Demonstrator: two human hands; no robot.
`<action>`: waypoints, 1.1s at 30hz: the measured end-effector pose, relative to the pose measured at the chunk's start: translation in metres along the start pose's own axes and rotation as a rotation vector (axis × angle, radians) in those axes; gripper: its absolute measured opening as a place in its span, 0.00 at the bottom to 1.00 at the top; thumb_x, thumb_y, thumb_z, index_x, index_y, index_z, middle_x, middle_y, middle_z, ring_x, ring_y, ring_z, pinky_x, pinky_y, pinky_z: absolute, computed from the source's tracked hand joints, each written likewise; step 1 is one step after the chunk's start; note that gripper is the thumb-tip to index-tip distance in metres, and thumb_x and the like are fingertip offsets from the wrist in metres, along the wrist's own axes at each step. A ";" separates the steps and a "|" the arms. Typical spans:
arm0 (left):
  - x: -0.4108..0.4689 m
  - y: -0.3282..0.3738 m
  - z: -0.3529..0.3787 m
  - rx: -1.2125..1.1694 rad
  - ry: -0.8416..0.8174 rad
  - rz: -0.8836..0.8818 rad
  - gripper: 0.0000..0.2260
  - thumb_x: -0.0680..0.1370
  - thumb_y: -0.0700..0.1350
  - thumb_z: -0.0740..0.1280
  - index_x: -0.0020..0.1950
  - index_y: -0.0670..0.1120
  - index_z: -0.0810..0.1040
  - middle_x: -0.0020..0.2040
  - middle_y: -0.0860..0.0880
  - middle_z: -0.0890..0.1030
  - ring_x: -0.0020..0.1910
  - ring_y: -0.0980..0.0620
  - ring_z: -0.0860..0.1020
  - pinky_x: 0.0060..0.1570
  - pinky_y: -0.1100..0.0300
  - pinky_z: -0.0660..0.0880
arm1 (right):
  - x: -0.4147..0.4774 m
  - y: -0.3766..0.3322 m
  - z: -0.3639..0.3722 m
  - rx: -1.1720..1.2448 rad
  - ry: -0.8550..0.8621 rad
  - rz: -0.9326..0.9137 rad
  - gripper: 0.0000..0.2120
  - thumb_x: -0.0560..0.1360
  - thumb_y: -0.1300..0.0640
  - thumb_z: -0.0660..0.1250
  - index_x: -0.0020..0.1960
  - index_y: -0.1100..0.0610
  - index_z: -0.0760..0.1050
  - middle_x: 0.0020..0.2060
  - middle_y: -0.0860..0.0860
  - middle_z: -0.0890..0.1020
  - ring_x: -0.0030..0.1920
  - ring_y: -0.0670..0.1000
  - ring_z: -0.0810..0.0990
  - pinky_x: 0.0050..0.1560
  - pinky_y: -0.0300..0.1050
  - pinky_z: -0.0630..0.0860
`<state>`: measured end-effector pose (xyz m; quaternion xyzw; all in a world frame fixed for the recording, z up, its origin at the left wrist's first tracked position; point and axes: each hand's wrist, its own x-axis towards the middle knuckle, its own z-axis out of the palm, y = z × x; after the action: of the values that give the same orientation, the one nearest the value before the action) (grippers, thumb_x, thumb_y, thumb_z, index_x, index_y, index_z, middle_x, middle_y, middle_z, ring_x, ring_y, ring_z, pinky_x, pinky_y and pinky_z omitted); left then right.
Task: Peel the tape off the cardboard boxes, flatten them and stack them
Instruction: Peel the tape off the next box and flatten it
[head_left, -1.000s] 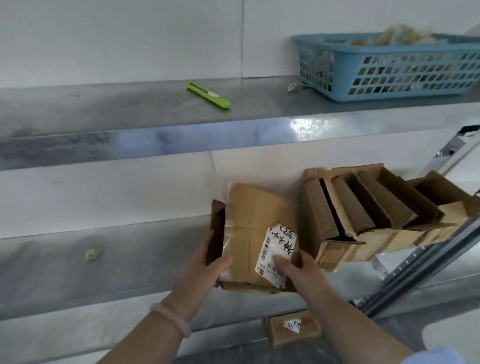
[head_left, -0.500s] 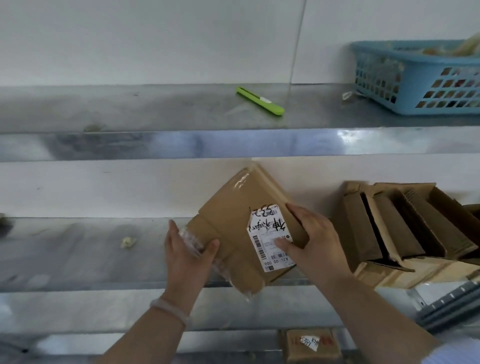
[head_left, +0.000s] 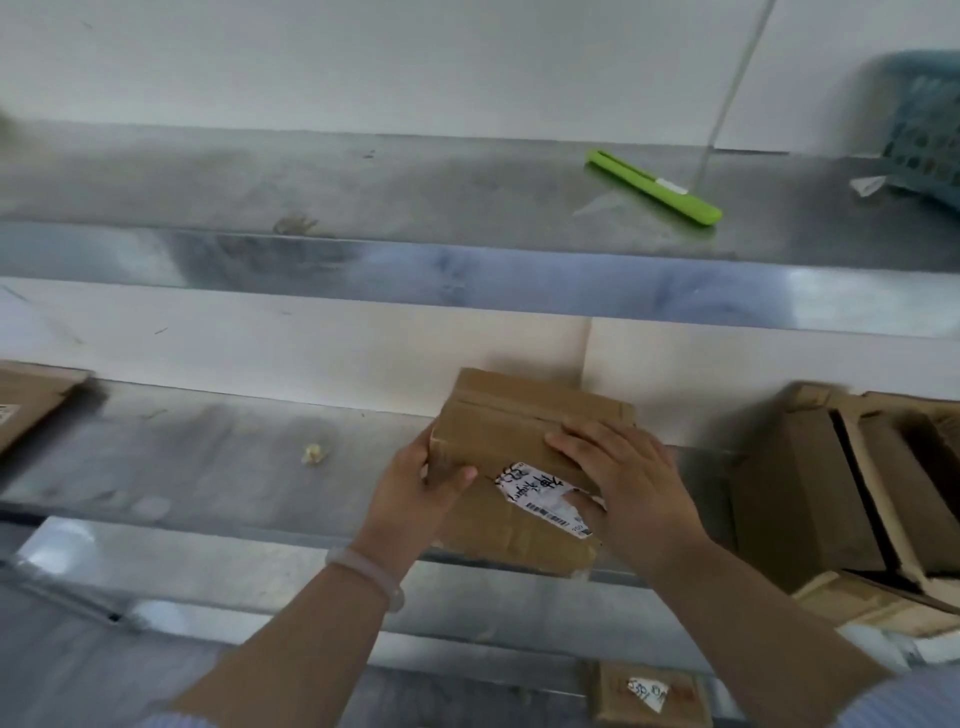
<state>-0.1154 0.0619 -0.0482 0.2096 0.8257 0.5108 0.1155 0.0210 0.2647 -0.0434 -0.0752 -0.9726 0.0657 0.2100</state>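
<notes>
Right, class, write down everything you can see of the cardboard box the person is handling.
The cardboard box is brown, closed, with a flap seam near its far edge and a ragged near-right corner. A partly torn white label with handwriting and a barcode sits on top. It lies at the front edge of the middle shelf. The left hand grips its left edge; the right hand lies flat on its right side.

Bright, even light; glare on the steel upper shelf's front lip (head_left: 857, 306) at right; side edges motion-blurred.
</notes>
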 end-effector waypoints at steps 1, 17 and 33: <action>0.000 -0.003 -0.002 0.017 0.000 -0.010 0.15 0.75 0.41 0.71 0.58 0.54 0.75 0.39 0.72 0.79 0.43 0.72 0.77 0.39 0.77 0.71 | 0.003 -0.001 0.003 -0.005 -0.014 -0.008 0.33 0.66 0.49 0.76 0.69 0.42 0.69 0.68 0.45 0.73 0.67 0.54 0.73 0.69 0.56 0.65; 0.012 -0.031 -0.019 0.160 0.117 -0.137 0.14 0.78 0.37 0.64 0.58 0.52 0.81 0.47 0.58 0.79 0.42 0.61 0.77 0.41 0.79 0.68 | 0.021 0.012 0.027 -0.032 -0.082 0.046 0.34 0.67 0.51 0.76 0.70 0.44 0.68 0.71 0.47 0.72 0.70 0.53 0.71 0.68 0.54 0.67; 0.002 -0.032 -0.020 -0.452 0.324 -0.364 0.10 0.71 0.37 0.74 0.48 0.50 0.83 0.42 0.52 0.85 0.47 0.52 0.83 0.55 0.55 0.79 | 0.012 0.014 0.029 -0.007 -0.032 0.012 0.35 0.67 0.52 0.77 0.71 0.44 0.68 0.70 0.48 0.73 0.70 0.54 0.72 0.68 0.56 0.67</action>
<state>-0.1323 0.0342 -0.0676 -0.0563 0.7230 0.6787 0.1159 -0.0004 0.2775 -0.0670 -0.0805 -0.9756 0.0649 0.1937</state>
